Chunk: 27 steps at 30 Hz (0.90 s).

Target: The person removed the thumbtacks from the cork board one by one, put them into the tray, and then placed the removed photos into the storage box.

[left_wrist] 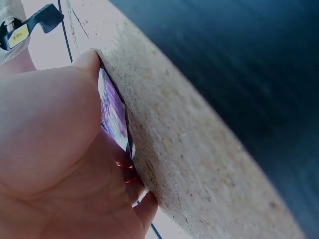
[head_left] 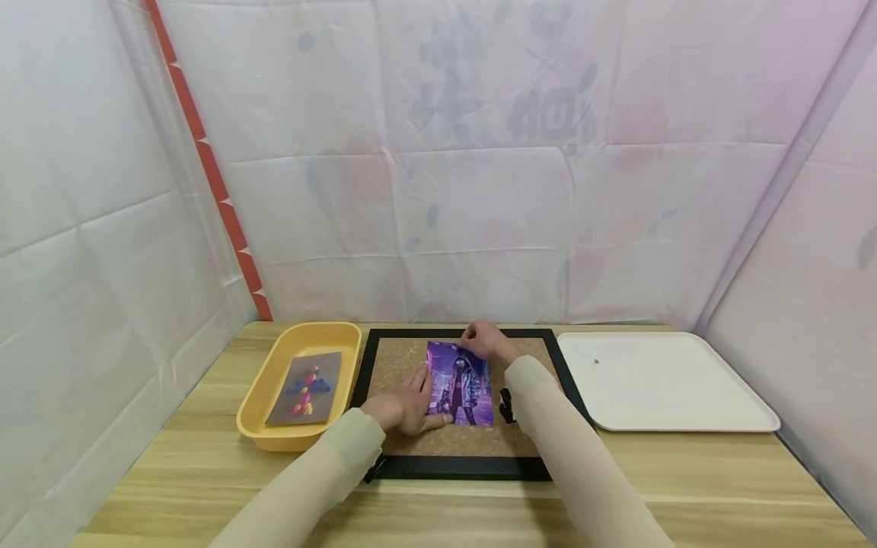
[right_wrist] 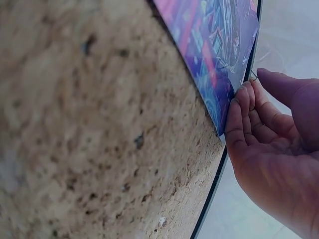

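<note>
A glossy purple picture card (head_left: 457, 388) of a hooded figure lies on a cork board (head_left: 404, 449) with a black frame. My left hand (head_left: 406, 405) rests along the card's left side, with its thumb on the lower left edge and its fingers extended farther up. At the card's top right, my right hand (head_left: 485, 340) pinches a thin pin (right_wrist: 254, 74) between thumb and forefinger; the pin's head is hidden. In the right wrist view, the other fingers of that hand touch the card near its corner.
Left of the board stands a yellow tray (head_left: 299, 329) holding a grey card (head_left: 304, 388) with a colourful print. On the right is a white tray (head_left: 678, 380) with a tiny dark item (head_left: 596, 361) in it. White cloth walls (head_left: 479, 198) close off the back and sides.
</note>
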{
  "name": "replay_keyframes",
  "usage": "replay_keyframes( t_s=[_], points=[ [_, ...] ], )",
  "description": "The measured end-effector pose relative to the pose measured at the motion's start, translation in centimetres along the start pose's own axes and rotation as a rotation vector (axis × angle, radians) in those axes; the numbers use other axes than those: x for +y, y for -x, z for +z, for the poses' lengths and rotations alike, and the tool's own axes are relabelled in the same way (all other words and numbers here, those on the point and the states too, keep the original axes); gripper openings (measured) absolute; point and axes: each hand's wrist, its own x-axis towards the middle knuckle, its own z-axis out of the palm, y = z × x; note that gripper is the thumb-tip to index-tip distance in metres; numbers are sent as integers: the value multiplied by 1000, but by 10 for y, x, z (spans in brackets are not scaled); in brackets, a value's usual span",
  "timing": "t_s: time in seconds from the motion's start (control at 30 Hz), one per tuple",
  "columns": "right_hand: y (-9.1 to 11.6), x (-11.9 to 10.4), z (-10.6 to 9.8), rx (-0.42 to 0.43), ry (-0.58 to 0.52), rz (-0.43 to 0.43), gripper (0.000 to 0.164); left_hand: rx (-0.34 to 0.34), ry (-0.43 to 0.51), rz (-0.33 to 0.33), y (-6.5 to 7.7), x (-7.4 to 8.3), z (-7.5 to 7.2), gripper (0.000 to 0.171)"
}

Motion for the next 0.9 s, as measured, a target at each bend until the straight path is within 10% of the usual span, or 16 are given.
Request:
replay_keyframes(
  t_s=[0.9],
  points=[
    [14,4,-9,47,-60,-114,22,-29,-5,-31,-2,2,-4,92]
  ],
)
